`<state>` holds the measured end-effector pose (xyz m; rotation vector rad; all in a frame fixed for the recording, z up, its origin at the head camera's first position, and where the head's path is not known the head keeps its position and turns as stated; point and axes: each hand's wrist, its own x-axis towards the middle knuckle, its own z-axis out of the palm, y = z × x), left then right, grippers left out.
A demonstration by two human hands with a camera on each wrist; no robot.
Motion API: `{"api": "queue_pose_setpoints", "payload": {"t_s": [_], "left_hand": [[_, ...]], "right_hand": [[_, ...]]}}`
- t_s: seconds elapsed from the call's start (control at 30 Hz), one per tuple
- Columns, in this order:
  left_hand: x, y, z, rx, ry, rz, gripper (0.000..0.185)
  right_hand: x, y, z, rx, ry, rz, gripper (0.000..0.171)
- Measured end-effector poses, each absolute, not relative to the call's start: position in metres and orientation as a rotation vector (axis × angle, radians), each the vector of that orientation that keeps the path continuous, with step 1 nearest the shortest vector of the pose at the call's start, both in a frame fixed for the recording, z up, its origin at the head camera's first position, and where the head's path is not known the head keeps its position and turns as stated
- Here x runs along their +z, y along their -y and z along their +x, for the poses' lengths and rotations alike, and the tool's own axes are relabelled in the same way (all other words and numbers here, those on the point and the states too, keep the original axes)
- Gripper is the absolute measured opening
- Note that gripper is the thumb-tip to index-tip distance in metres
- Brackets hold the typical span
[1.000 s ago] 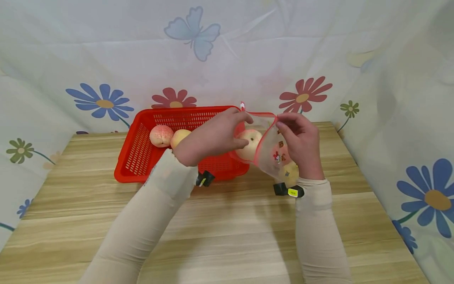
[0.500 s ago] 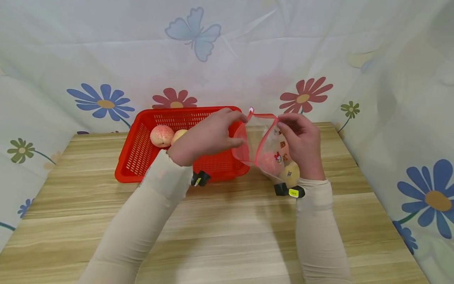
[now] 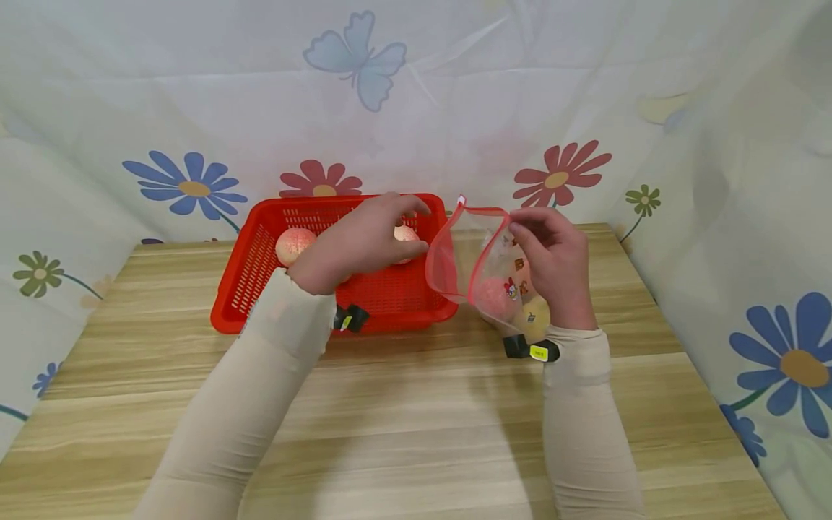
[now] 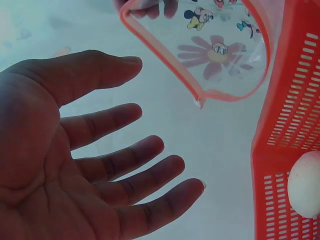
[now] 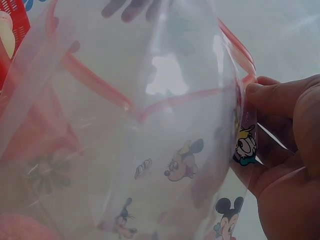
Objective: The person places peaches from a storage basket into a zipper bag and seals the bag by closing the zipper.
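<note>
My right hand point(image 3: 555, 256) pinches the rim of a clear zip bag point(image 3: 481, 249) with red trim and cartoon prints. In the right wrist view the bag point(image 5: 180, 130) fills most of the picture, its edge between thumb and fingers. Its mouth stands open toward the left. Low in the bag show a pink peach point(image 3: 495, 297) and a yellowish peach point(image 3: 534, 319). My left hand point(image 3: 360, 242) hovers over the red basket point(image 3: 390, 292), holding nothing; its fingers are spread in the left wrist view. Peaches in the basket include a pinkish peach point(image 3: 295, 245) and another peach point(image 3: 406, 237), partly hidden by the left hand.
The basket stands toward the back of a wood-grain table point(image 3: 416, 433), with the bag against its right end. A flower-print cloth point(image 3: 455, 108) hangs behind and at both sides. Small black devices point(image 3: 351, 318) sit at the wrists.
My left hand has released a large pale peach into the bag's mouth and drawn back left over the basket. The right hand stays at the bag's rim.
</note>
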<state>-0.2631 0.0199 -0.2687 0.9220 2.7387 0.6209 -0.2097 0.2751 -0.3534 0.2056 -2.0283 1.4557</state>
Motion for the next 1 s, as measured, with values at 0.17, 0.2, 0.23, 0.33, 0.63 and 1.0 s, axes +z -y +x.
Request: {"api": "queue_pose_setpoints", "payload": {"t_s": [0.17, 0.2, 0.23, 0.33, 0.63, 1.0], "left_hand": [[-0.270, -0.013, -0.271, 0.655, -2.725, 0.850, 0.053], [-0.270, -0.011, -0.272, 0.659, -2.726, 0.835, 0.053], [-0.270, -0.010, -0.274, 0.662, -2.725, 0.823, 0.053], [-0.270, -0.005, -0.279, 0.658, -2.726, 0.778, 0.053], [-0.275, 0.009, -0.295, 0.660, -2.713, 0.646, 0.052], [-0.284, 0.027, -0.313, 0.650, -2.713, 0.576, 0.051]], "right_hand": [[-0.353, -0.274, -0.209, 1.452, 2.037, 0.196, 0.023], [-0.352, -0.274, -0.209, 1.451, 2.040, 0.195, 0.023], [-0.352, -0.274, -0.208, 1.450, 2.043, 0.192, 0.022], [-0.351, -0.273, -0.208, 1.448, 2.046, 0.193, 0.022], [-0.351, -0.273, -0.210, 1.483, 2.029, 0.209, 0.021], [-0.353, -0.274, -0.210, 1.459, 2.036, 0.242, 0.023]]}}
